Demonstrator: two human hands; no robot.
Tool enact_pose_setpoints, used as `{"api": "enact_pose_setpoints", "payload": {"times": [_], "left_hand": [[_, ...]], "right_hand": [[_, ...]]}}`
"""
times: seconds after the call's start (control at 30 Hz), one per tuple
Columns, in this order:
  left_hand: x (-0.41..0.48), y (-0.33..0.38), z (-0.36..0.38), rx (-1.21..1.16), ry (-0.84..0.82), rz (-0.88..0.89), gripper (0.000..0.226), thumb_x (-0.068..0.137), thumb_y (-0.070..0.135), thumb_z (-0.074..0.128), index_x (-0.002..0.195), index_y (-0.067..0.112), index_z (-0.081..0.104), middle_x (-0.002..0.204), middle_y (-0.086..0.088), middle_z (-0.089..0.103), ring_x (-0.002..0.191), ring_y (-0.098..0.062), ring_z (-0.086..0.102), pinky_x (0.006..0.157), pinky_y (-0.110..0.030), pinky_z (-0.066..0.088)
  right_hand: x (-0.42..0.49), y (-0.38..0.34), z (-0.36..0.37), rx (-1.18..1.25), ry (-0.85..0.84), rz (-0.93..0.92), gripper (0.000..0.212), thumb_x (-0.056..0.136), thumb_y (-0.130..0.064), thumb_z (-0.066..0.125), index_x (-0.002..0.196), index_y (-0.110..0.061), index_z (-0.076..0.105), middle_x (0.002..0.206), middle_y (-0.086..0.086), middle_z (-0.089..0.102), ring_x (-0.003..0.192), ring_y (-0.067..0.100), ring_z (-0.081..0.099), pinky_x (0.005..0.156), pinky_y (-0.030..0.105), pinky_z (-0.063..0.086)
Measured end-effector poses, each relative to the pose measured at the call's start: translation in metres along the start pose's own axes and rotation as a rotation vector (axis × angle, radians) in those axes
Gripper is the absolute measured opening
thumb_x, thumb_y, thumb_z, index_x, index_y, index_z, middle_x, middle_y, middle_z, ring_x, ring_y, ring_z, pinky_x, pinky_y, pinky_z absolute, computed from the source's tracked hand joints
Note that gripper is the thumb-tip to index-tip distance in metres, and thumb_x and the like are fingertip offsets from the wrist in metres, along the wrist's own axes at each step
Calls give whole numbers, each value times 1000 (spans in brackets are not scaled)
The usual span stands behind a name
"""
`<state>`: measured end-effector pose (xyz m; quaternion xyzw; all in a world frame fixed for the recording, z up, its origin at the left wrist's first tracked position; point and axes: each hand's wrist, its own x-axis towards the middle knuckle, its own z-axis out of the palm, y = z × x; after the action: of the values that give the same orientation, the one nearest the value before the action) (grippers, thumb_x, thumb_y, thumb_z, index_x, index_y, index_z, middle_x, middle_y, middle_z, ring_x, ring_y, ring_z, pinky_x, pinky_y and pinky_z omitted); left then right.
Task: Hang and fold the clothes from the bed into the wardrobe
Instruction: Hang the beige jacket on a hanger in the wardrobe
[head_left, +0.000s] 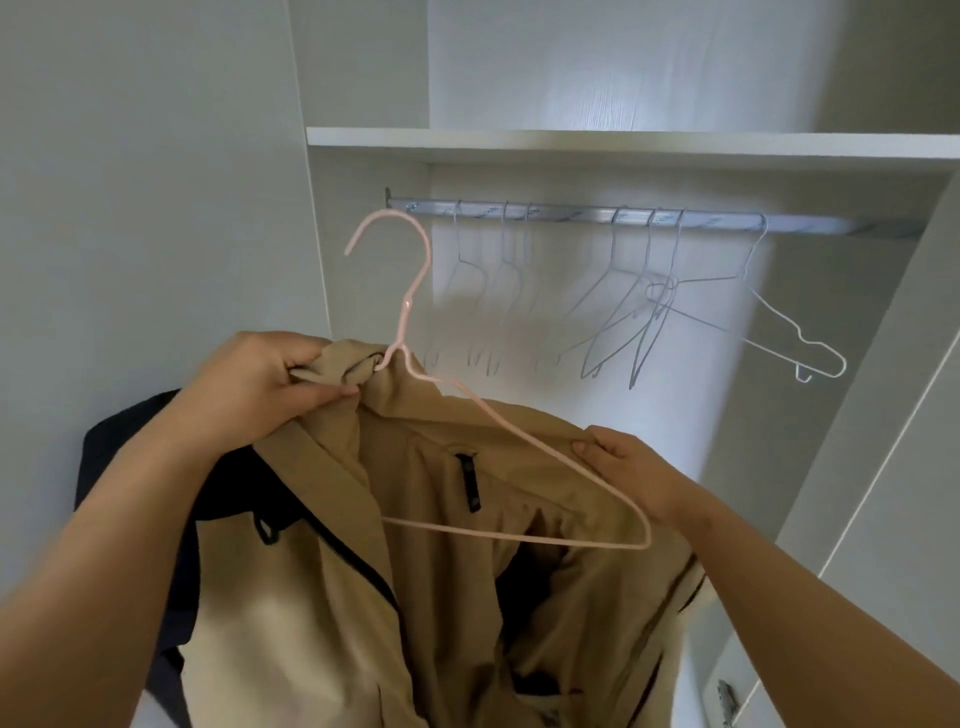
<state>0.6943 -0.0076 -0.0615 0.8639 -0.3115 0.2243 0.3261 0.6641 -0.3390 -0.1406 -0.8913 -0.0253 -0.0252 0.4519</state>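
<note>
Several empty white wire hangers are hung along the metal rail inside the wardrobe, bunched in loose groups (the middle ones are tangled at their necks), and a white shelf is fixed just above the rail. Between the viewer and this compartment a tan jacket is held up on a pink hanger, whose hook is raised close to the rail's left end; contact cannot be told. Bunched collar fabric at the hanger's neck is gripped by the left hand, while the jacket's shoulder edge, just beside the hanger's arm, is pinched by the right hand. A dark garment is seen behind the left forearm. A metal fitting is mounted low on the right.
</note>
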Motion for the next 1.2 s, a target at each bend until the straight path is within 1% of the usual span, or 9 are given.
{"api": "enact_pose_setpoints", "payload": {"times": [0.1,0.3,0.4,0.5,0.57,0.77,1.03,1.13,1.2], "left_hand": [[1,-6,9,235,-58,125,14,75,53,48,73,43,58,60,20,56,56,1,56,45,-17,35],[10,-15,47,568,-12,203,35,77,35,43,65,12,66,51,-2,56,38,-23,54,36,-21,36],[15,-11,65,607,49,141,26,80,24,53,63,7,65,48,-7,52,33,-26,49,34,-26,40],[17,3,77,604,110,32,28,77,21,48,59,4,61,47,-9,48,32,-26,45,38,-21,32],[19,10,85,550,161,4,23,75,19,50,60,4,61,49,-9,49,34,-26,46,41,-20,29],[19,39,107,361,295,36,30,79,23,43,75,7,68,58,-10,59,45,-26,55,42,-25,40],[12,55,121,217,191,-94,18,90,15,54,102,12,67,90,-6,66,80,-19,57,68,-21,33],[6,51,116,168,203,-56,35,87,32,42,98,13,69,83,-3,66,72,-14,54,60,-13,30],[4,50,111,122,216,-49,47,81,39,33,93,13,70,76,-2,66,67,-10,50,61,-8,29]], "right_hand": [[1,2,-7,-25,9,32,31,99,-30,41,78,-11,54,74,-3,55,65,6,50,61,9,39],[0,-1,-21,-86,92,79,34,100,-29,38,73,-15,52,73,-2,52,66,7,47,57,12,36],[1,-5,-24,-5,169,142,33,101,-27,38,73,-16,53,78,2,54,70,12,49,62,21,38],[5,-16,-20,140,258,233,29,101,-26,37,102,-9,61,102,12,60,93,24,57,82,32,48],[4,-27,-16,261,313,295,32,100,-23,37,115,-3,57,105,16,59,89,25,57,77,32,48],[-13,-61,4,469,404,172,23,100,-26,36,93,-17,56,89,5,58,80,17,54,66,27,44],[-30,-79,30,95,381,-106,31,100,-31,37,73,-16,45,67,-5,45,61,7,44,54,12,35],[-31,-68,26,-500,705,-403,38,93,-42,40,62,-21,41,65,-11,38,64,8,38,66,21,31],[-28,-59,21,-448,780,-466,38,88,-50,35,75,-22,58,78,-7,47,80,12,43,78,29,30]]}}
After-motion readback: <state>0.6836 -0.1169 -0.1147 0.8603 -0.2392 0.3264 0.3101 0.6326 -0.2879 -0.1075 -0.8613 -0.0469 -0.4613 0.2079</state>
